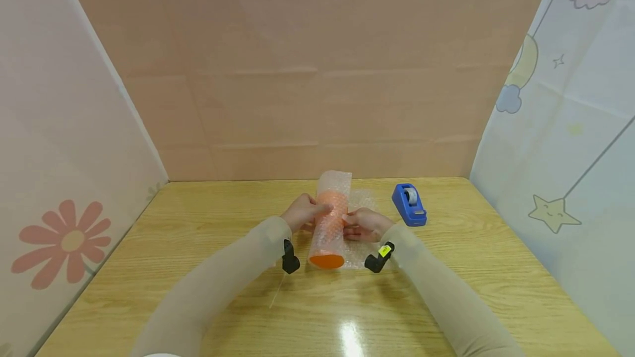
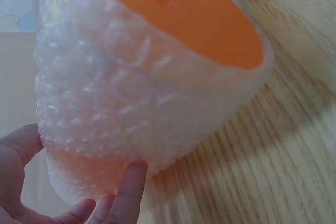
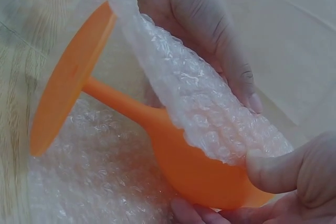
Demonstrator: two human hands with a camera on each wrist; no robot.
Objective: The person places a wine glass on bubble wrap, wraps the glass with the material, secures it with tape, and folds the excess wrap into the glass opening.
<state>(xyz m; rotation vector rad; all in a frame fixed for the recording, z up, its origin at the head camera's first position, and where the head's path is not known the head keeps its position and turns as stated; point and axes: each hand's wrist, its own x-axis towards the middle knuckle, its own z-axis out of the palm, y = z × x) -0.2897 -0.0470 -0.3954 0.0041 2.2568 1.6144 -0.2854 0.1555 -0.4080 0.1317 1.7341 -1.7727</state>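
Note:
An orange goblet (image 3: 194, 171) with a round foot and thin stem lies on its side, partly rolled in clear bubble wrap (image 3: 202, 98). In the head view its orange foot (image 1: 326, 261) faces toward me. My left hand (image 1: 300, 212) grips the rolled side from the left, thumb over the top. From the right, my right hand (image 1: 366, 225) holds the goblet, its thumb (image 3: 278, 169) on the wrap's edge and its fingers underneath. Seen in the left wrist view, the left fingertips (image 2: 134, 177) touch the wrap around the bowl.
A blue tape dispenser (image 1: 409, 205) with a roll of tape stands to the right of my right hand. Loose bubble wrap (image 1: 364, 200) lies flat on the wooden table (image 1: 223, 203) beside the goblet. Printed sheets flank the table on both sides, with a plain backdrop behind.

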